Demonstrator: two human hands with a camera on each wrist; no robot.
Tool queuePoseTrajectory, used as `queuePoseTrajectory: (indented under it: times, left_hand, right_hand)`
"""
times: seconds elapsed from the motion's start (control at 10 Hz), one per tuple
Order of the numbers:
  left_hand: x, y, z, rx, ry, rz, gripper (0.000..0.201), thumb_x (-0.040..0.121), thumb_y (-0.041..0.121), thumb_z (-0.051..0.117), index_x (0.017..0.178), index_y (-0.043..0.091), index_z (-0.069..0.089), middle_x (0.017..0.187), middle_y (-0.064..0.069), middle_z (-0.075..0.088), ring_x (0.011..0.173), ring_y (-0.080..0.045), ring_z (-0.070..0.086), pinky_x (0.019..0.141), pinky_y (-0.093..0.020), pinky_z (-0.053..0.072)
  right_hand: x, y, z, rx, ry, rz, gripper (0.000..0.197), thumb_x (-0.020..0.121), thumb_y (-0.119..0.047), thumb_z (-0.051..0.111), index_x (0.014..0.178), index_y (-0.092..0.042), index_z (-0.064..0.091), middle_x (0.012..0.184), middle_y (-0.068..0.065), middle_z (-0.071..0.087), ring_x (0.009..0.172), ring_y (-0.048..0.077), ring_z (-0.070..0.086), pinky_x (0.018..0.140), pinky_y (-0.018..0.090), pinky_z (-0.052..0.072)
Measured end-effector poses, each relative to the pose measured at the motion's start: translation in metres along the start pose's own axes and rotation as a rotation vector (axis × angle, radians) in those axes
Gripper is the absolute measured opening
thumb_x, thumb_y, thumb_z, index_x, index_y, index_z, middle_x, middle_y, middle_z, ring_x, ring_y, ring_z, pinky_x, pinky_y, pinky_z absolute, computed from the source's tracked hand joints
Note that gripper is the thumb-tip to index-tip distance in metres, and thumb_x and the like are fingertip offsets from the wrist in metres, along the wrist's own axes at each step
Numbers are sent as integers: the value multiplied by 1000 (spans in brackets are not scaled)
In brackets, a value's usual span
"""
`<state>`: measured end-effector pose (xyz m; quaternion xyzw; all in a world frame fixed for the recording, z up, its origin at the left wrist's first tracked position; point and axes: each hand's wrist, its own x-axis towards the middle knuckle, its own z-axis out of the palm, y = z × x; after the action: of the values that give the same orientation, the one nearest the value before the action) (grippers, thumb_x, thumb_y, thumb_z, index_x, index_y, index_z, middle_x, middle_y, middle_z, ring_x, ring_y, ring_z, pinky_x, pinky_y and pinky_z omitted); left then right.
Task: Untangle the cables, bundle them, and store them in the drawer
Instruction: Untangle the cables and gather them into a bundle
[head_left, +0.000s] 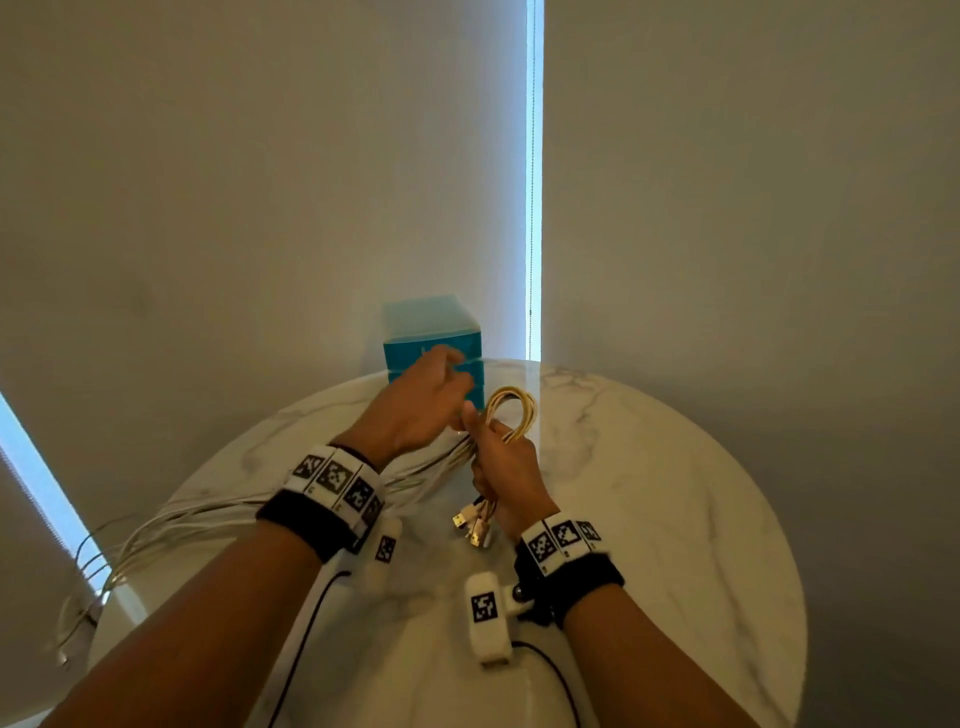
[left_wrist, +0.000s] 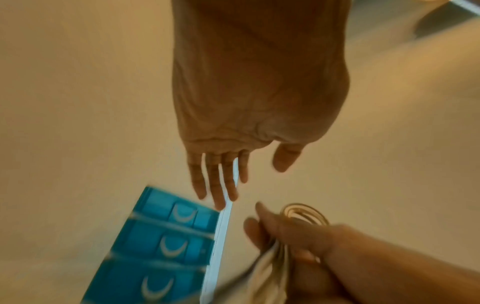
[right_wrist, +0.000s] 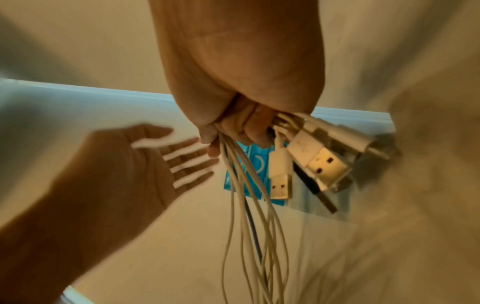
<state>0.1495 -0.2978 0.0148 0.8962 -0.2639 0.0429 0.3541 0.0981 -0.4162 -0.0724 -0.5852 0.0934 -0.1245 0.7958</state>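
Note:
My right hand (head_left: 501, 457) grips a bundle of several white USB cables (head_left: 511, 410) above the round marble table (head_left: 675, 493). A loop of the bundle rises above the fist, and USB plugs (right_wrist: 314, 162) hang below it. The long cable ends (head_left: 208, 514) trail left across the table and over its edge. My left hand (head_left: 426, 400) hovers just left of the bundle with fingers straight and spread (left_wrist: 218, 181), holding nothing. In the right wrist view the left hand (right_wrist: 145, 164) is blurred beside the cables (right_wrist: 249, 205).
A teal set of small drawers (head_left: 434, 343) stands at the table's far edge, right behind my left hand; its three fronts (left_wrist: 161, 242) show in the left wrist view. Window blinds with a bright gap (head_left: 534, 182) hang behind. Bare tabletop lies to the right.

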Motion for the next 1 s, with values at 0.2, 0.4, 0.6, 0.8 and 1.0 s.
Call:
queuePoseTrajectory:
  times: [0.2,0.4,0.6,0.8,1.0]
  left_hand:
    - [18,59,-12,834,-90,386,42,91,39,71,132,44,65,126,13,69,110,-14,66,79,-32,44]
    - [26,82,-6,865,91,425,16,96,37,76,100,22,75,99,-2,75,86,-17,66,81,-32,52]
    - [18,92,10,777,80,478,18,98,21,73,85,19,61,92,-4,75,82,-20,66,84,-34,55]
    - [13,93,19,805,22,598,13,93,6,71,88,17,64,91,1,69,81,-18,65,74,-28,45]
    - [6,43,-3,198,-239,188,73,88,47,85,151,39,47,144,4,59,117,-15,66,103,-36,56]
  right_hand:
    - [0,-4,5,-227,-17,-173,23,101,-32,72,81,-22,78,50,-15,63,44,-1,51,58,22,39]
    - [-4,-14,5,-147,-33,-77,25,103,-45,66,90,-25,74,56,-2,56,48,10,48,52,25,41]
    - [-4,-10,-3,-91,-138,114,39,103,-41,64,77,-11,66,59,10,60,48,22,54,51,33,51]
    - [8,8,-1,-164,-83,186,41,112,-18,45,79,-7,66,63,-1,67,54,5,64,33,12,26]
    - [27,10,-5,-38,-51,109,43,114,-37,43,81,-15,61,50,-6,54,38,8,47,38,23,37]
